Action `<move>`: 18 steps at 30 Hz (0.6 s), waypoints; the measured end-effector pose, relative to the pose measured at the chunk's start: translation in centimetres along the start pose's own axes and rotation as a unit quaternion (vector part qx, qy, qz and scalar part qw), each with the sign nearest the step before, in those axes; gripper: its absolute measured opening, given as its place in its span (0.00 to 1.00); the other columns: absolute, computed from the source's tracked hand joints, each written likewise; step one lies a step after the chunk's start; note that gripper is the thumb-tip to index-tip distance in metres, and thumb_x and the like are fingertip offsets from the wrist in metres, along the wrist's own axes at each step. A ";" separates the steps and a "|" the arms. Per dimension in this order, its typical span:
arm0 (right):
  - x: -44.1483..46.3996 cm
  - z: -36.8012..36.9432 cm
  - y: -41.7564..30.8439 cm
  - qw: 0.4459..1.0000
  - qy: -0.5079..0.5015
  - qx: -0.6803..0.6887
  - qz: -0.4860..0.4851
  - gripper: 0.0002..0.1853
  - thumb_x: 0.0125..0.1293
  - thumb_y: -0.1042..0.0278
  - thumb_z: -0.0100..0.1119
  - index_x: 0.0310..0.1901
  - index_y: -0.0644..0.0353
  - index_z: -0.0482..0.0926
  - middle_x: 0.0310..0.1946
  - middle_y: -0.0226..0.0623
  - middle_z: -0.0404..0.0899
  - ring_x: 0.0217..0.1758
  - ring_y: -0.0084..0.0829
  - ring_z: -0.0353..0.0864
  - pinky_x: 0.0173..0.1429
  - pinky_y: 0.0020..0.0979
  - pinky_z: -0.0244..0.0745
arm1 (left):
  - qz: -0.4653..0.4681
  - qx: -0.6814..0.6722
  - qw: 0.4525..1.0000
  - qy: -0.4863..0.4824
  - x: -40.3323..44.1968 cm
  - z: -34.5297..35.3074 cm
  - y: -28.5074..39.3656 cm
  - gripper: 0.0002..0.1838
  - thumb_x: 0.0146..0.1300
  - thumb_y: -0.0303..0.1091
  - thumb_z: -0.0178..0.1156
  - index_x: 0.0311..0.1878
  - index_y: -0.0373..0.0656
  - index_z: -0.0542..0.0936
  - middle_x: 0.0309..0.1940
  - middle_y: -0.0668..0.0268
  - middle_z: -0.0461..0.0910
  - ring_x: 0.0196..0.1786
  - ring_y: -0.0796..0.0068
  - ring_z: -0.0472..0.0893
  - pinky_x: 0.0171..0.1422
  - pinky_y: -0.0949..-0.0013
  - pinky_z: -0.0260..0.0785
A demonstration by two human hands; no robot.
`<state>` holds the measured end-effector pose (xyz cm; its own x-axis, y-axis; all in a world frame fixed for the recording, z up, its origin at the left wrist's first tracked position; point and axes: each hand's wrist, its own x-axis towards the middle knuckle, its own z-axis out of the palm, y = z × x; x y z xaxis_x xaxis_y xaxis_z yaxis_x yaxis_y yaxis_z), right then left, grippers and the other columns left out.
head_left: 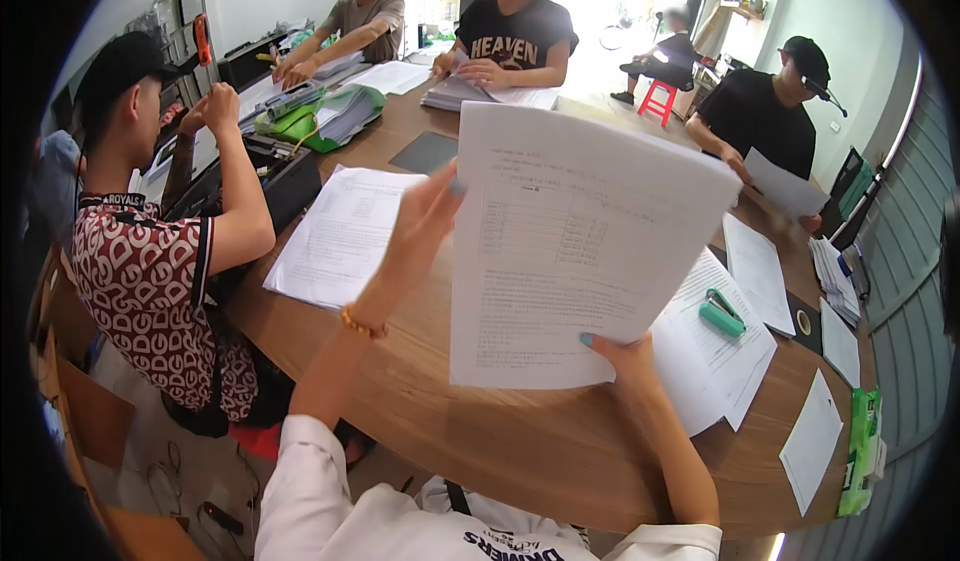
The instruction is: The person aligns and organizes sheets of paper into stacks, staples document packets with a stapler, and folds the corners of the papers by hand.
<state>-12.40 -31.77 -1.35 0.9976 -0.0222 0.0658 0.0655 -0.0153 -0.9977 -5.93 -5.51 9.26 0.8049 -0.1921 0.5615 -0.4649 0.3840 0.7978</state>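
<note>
Holding a sheaf of printed sheets (pixel 570 281) up above the wooden table (pixel 420 411), nearly upright, with the printed face turned toward the viewer. White, more than one page thick, looking wider at the top than at the bottom from this angle, bowing slightly along the upper edge. Printed with a faint heading, then a ruled grid, then close lines of text lower down, too small and blurred to read. Gripped near the lower right corner by the right hand (pixel 628 353), with the thumb in front and the other fingers hidden behind. Met at the upper left edge by the extended fingers of the left hand (pixel 430 213); impossible to tell whether pinched there or merely steadied. Flanked below by a paper stack (pixel 335 241) at left and, at right, by loose pages (pixel 742 366) under a green stapler (pixel 722 313).
</note>
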 end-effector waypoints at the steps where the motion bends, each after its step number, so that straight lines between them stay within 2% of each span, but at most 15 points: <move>1: -0.7 -0.1 0.0 0.999 -0.024 -0.019 0.036 0.25 0.48 0.84 0.64 0.50 0.68 0.71 0.46 0.40 0.76 0.47 0.31 0.76 0.52 0.32 0.74 | 0.016 0.052 0.998 -0.019 0.8 1.0 2.0 0.16 0.66 0.37 0.52 0.51 0.36 0.74 0.34 0.68 0.78 0.36 0.85 0.74 0.39 0.79 0.67; 2: -1.6 0.0 -0.4 0.999 -0.027 -0.019 0.039 0.25 0.48 0.84 0.64 0.50 0.68 0.71 0.46 0.40 0.76 0.47 0.31 0.76 0.52 0.32 0.74 | 0.013 0.052 0.998 -0.016 0.8 1.5 2.2 0.16 0.66 0.37 0.52 0.51 0.36 0.74 0.34 0.68 0.78 0.36 0.85 0.74 0.39 0.79 0.67; 4: -3.7 0.3 -1.6 0.993 0.001 0.066 0.096 0.21 0.49 0.80 0.66 0.47 0.67 0.75 0.42 0.39 0.79 0.45 0.27 0.77 0.48 0.29 0.74 | 0.035 0.258 0.964 0.049 1.0 2.5 2.0 0.14 0.67 0.36 0.51 0.43 0.34 0.78 0.21 0.73 0.75 0.24 0.91 0.69 0.24 0.81 0.59; 5: -5.0 0.3 -1.6 0.993 0.004 0.066 0.098 0.21 0.49 0.80 0.66 0.47 0.67 0.75 0.42 0.39 0.79 0.45 0.27 0.77 0.48 0.29 0.74 | 0.032 0.256 0.965 0.046 0.8 2.9 1.5 0.14 0.67 0.36 0.51 0.43 0.34 0.78 0.21 0.73 0.75 0.24 0.91 0.69 0.24 0.81 0.59; 7: -8.0 0.3 -1.3 0.989 0.015 0.091 0.111 0.21 0.50 0.81 0.65 0.48 0.68 0.74 0.44 0.39 0.78 0.47 0.28 0.76 0.49 0.30 0.74 | 0.069 0.218 0.973 0.034 0.0 3.6 0.3 0.15 0.68 0.36 0.50 0.36 0.33 0.79 0.13 0.76 0.70 0.18 0.93 0.62 0.17 0.80 0.50; 9: -10.7 0.4 -1.0 0.985 0.028 0.106 0.132 0.20 0.51 0.81 0.64 0.48 0.68 0.74 0.43 0.40 0.78 0.46 0.27 0.77 0.48 0.30 0.75 | 0.031 0.170 0.985 0.024 -0.9 4.1 -0.8 0.15 0.68 0.36 0.49 0.38 0.33 0.78 0.16 0.76 0.71 0.19 0.93 0.64 0.19 0.82 0.52; 13: -14.2 1.7 -0.8 0.973 0.080 0.125 0.175 0.16 0.52 0.81 0.64 0.44 0.70 0.76 0.40 0.40 0.80 0.42 0.27 0.78 0.47 0.29 0.75 | -0.115 0.053 0.992 -0.015 -1.7 4.3 -2.2 0.15 0.67 0.38 0.50 0.39 0.34 0.78 0.24 0.74 0.74 0.26 0.92 0.67 0.26 0.83 0.57; 14: -14.7 2.5 -1.1 0.969 0.082 0.100 0.212 0.18 0.53 0.82 0.62 0.48 0.68 0.74 0.44 0.40 0.78 0.45 0.28 0.77 0.50 0.29 0.74 | -0.162 0.007 0.987 -0.018 -1.5 4.0 -2.4 0.15 0.67 0.39 0.51 0.40 0.36 0.79 0.27 0.73 0.75 0.28 0.91 0.67 0.29 0.82 0.58; 15: -14.8 3.2 -1.7 0.966 0.090 0.097 0.221 0.18 0.53 0.82 0.62 0.48 0.68 0.74 0.44 0.40 0.78 0.45 0.28 0.77 0.50 0.29 0.74 | -0.158 0.029 0.986 -0.044 -0.7 2.7 -4.1 0.15 0.66 0.40 0.52 0.39 0.37 0.79 0.29 0.73 0.76 0.30 0.91 0.68 0.31 0.82 0.60; 16: -14.8 4.2 -2.3 0.945 -0.006 0.011 0.327 0.19 0.55 0.80 0.61 0.50 0.68 0.73 0.45 0.40 0.77 0.46 0.28 0.77 0.51 0.29 0.74 | -0.158 0.052 0.983 -0.072 0.5 0.9 -5.8 0.15 0.65 0.41 0.54 0.39 0.38 0.79 0.31 0.73 0.76 0.31 0.90 0.69 0.33 0.81 0.62; 17: -15.3 5.3 -2.4 0.897 -0.105 -0.066 0.424 0.19 0.57 0.78 0.60 0.51 0.68 0.72 0.47 0.41 0.77 0.46 0.28 0.78 0.51 0.28 0.74 | -0.214 0.065 0.967 -0.120 2.3 -0.8 -5.9 0.15 0.63 0.39 0.55 0.45 0.36 0.77 0.37 0.69 0.80 0.38 0.86 0.77 0.41 0.78 0.69; 18: -16.1 6.5 -2.0 0.928 -0.135 0.071 0.341 0.18 0.58 0.75 0.60 0.51 0.68 0.73 0.46 0.41 0.78 0.45 0.29 0.79 0.49 0.27 0.75 | -0.254 0.058 0.940 -0.220 4.0 -1.3 -4.8 0.14 0.64 0.38 0.54 0.45 0.37 0.77 0.35 0.71 0.79 0.41 0.86 0.77 0.45 0.79 0.68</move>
<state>-28.39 -24.88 -0.51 0.7766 0.2724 -0.5681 -0.5995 0.0425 -0.7992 0.05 -6.97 7.39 0.7156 -0.6886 0.1172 -0.1191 0.0451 0.9919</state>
